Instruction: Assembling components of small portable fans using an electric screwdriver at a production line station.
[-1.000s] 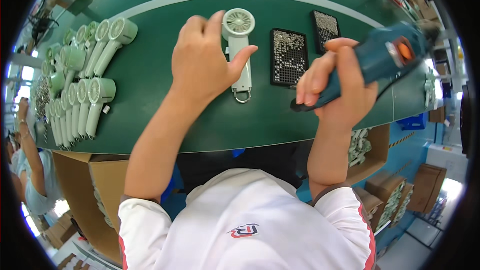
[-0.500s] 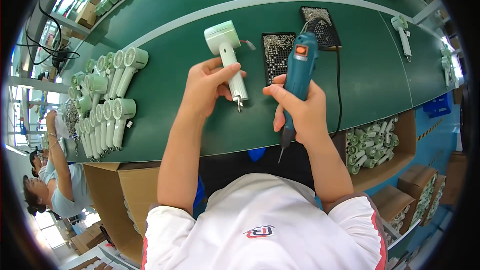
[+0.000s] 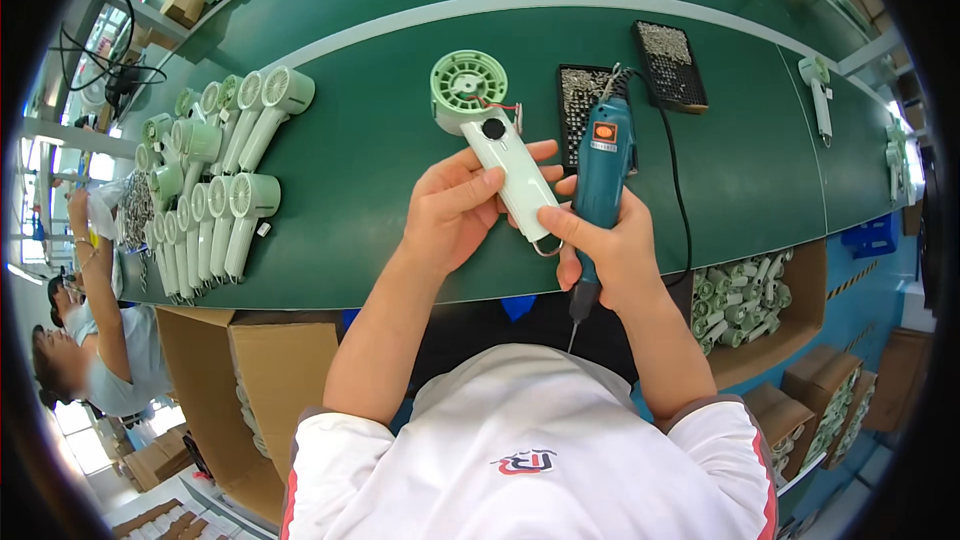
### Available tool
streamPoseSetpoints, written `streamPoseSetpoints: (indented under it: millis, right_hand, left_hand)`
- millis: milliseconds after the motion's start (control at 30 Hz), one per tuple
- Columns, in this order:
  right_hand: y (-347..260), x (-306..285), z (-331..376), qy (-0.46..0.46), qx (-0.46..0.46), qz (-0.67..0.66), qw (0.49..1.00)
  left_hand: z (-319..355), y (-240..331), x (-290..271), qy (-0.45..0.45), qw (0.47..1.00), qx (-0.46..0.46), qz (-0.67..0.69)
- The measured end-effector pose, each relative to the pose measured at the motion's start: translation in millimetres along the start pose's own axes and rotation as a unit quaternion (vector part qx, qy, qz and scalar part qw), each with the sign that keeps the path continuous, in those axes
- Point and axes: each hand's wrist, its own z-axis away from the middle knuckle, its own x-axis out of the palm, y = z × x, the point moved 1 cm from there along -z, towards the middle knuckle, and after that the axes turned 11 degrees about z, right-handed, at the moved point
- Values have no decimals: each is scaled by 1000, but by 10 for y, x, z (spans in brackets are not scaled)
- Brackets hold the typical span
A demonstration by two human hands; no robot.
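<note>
A handheld fan (image 3: 520,180) with a white handle and a round pale green head is tilted over the green bench (image 3: 370,190). The head's vented side and thin red wires show; a wire loop hangs from the handle's lower end. My left hand (image 3: 450,205) is closed round the handle from the left. My right hand (image 3: 620,250) grips a blue electric screwdriver (image 3: 602,170), its bit pointing down toward me. The right thumb also touches the lower part of the fan handle. Just beyond the screwdriver lies a black tray (image 3: 566,125) of small screws.
Another black screw tray (image 3: 688,95) lies farther right, with the screwdriver's cord (image 3: 674,165) running near it. Finished-looking fans (image 3: 240,210) stand in rows at left. Cartons sit below the bench, a left one (image 3: 285,370) and a right one (image 3: 808,290) holding fan parts. A co-worker (image 3: 115,350) is at far left.
The fan has been turned over so its vented side and wires face up, and moved right toward the screwdriver. My right thumb has come onto its handle.
</note>
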Motion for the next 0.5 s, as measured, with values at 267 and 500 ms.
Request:
streamPoseSetpoints:
  millis: [267, 500]
  right_hand:
    - [199, 116, 63, 69, -17, 68, 995]
    - [205, 225, 55, 84, 7, 137, 987]
  left_hand:
    - [113, 512, -105, 178, 915, -99, -347]
    - [-204, 1007, -647, -46, 789, 175, -586]
